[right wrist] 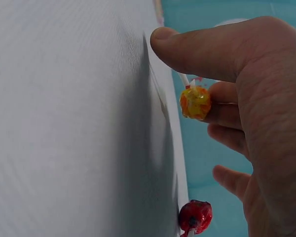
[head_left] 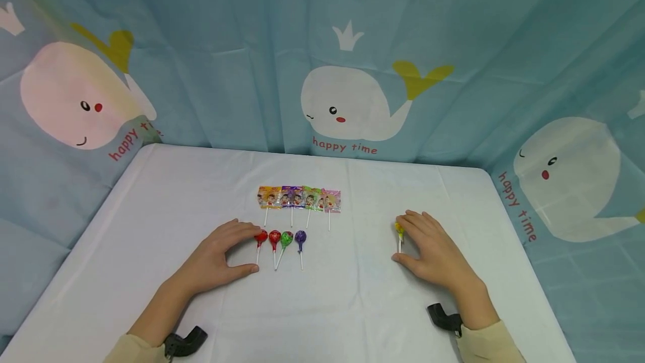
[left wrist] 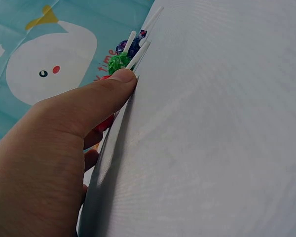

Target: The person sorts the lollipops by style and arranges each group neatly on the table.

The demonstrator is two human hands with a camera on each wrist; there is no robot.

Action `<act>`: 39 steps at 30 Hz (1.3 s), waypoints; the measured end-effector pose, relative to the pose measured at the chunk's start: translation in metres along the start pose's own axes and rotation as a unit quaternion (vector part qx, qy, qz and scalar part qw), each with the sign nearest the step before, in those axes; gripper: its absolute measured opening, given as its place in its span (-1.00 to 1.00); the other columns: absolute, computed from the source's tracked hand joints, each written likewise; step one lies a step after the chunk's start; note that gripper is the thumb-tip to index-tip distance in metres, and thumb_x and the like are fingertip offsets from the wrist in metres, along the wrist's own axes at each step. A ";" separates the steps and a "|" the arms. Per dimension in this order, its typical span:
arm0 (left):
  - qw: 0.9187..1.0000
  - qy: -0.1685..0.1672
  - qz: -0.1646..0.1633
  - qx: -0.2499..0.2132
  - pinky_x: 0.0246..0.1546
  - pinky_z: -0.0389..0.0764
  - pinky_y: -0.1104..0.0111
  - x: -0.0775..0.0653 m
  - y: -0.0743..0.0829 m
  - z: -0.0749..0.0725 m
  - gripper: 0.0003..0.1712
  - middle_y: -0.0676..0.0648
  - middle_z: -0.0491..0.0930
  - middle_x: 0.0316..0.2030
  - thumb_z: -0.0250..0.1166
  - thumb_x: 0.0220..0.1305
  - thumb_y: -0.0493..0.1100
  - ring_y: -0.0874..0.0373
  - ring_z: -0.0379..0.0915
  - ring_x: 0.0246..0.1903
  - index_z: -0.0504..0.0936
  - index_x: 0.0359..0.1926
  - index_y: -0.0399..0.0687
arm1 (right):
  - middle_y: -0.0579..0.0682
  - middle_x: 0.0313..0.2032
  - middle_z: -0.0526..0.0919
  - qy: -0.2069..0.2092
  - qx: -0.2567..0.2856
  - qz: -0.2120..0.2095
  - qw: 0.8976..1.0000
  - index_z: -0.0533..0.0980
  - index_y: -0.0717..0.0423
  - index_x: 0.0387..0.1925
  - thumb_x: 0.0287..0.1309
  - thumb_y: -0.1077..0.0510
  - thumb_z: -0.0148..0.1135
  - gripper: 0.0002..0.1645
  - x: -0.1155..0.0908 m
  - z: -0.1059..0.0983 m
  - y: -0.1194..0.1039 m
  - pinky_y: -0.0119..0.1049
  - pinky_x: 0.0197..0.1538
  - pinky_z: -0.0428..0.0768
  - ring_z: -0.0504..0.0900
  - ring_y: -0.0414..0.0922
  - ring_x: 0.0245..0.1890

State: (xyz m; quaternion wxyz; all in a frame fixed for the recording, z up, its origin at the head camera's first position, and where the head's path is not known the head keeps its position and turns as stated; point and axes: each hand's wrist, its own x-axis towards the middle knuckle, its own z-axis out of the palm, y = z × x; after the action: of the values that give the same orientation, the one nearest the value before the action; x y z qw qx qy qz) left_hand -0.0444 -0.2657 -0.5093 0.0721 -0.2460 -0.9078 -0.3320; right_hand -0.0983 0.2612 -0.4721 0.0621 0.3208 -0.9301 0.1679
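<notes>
In the head view, my left hand (head_left: 214,259) lies around the left end of a row of lollipops. Its fingertips touch the first red lollipop (head_left: 261,236), and the thumb tip is beside the stick's end. Another red lollipop (head_left: 274,237), a green lollipop (head_left: 286,238) and a purple lollipop (head_left: 300,237) follow to the right. My right hand (head_left: 430,248) holds a yellow lollipop (right wrist: 195,102) between fingertips and thumb, slightly off the cloth in the right wrist view. Below that hand there, a further red lollipop (right wrist: 195,216) appears; the hand hides it from the head view.
Behind the row lie several flat lollipops in printed wrappers: orange (head_left: 269,197), purple (head_left: 292,196), green (head_left: 312,199) and pink (head_left: 331,201). A white cloth (head_left: 322,307) covers the table. Blue curtains (head_left: 227,88) with printed whales enclose its back and sides.
</notes>
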 end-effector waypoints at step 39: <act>1.000 0.006 0.007 -0.003 0.68 0.10 0.26 0.000 0.000 0.000 -0.12 0.11 0.63 0.35 0.76 0.07 0.12 -0.01 0.48 0.41 0.65 0.42 0.22 | 0.10 0.43 0.57 -0.014 0.003 -0.033 0.999 0.51 0.23 0.46 0.21 -0.23 0.61 -0.02 0.029 0.011 -0.020 0.10 0.67 0.23 0.44 0.10 0.52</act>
State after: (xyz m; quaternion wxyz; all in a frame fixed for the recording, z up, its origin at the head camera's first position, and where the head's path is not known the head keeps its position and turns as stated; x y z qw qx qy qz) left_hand -0.0440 -0.2659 -0.5090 0.0791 -0.2509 -0.9046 -0.3354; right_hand -0.1093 0.2260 -0.4709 0.0534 0.3539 -0.9192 0.1644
